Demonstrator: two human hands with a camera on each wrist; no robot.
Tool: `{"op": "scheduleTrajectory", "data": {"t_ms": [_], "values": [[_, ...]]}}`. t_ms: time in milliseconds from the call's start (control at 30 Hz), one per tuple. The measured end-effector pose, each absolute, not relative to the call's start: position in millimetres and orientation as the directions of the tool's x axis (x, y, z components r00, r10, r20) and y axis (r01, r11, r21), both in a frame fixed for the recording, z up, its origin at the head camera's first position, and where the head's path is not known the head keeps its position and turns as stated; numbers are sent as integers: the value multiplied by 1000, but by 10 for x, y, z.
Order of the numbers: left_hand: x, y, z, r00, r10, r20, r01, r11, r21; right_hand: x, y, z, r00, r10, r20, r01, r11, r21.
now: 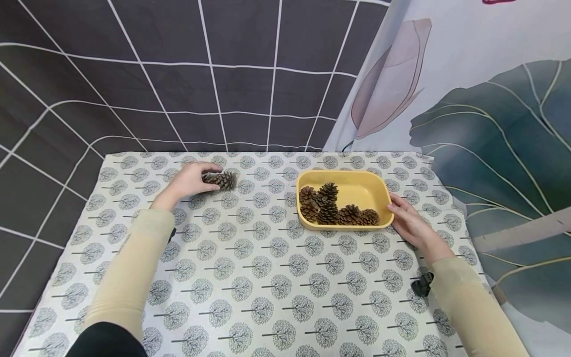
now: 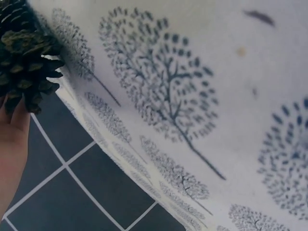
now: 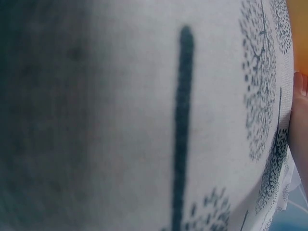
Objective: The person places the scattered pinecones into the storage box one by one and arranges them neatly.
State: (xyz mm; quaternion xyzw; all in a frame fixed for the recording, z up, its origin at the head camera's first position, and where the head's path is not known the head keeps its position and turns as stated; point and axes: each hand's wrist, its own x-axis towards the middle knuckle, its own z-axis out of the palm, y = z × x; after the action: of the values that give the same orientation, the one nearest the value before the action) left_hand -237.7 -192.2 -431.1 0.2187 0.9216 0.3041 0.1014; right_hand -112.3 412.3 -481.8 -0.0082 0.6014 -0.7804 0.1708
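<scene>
Near the left back of the table, my left hand [image 1: 189, 179] grips brown pine cones [image 1: 225, 180] between thumb and fingers. In the left wrist view a pine cone [image 2: 29, 67] shows its open scales, with part of another beyond it at the frame's edge. A yellow rectangular tub [image 1: 357, 181] stands right of centre, holding several pine cones [image 1: 327, 210] along its left and front sides. My right hand [image 1: 410, 223] holds the tub's right wall, its thumb at the rim. In the right wrist view only a sliver of that hand shows.
A white cloth with a grey tree print [image 1: 267, 267] covers the table. Behind it hangs a dark curtain with white grid lines [image 1: 241, 89]. To the right is a pale curtain with large leaves [image 1: 490, 134].
</scene>
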Motion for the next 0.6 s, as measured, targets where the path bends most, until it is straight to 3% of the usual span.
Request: {"op": "scheduleTrajectory", "data": {"t_ms": [600], "values": [[-2405, -1881, -4401, -894, 443, -72, 333, 762, 555, -1117, 4127, -4796, -939, -278, -204, 256, -166, -952]]}}
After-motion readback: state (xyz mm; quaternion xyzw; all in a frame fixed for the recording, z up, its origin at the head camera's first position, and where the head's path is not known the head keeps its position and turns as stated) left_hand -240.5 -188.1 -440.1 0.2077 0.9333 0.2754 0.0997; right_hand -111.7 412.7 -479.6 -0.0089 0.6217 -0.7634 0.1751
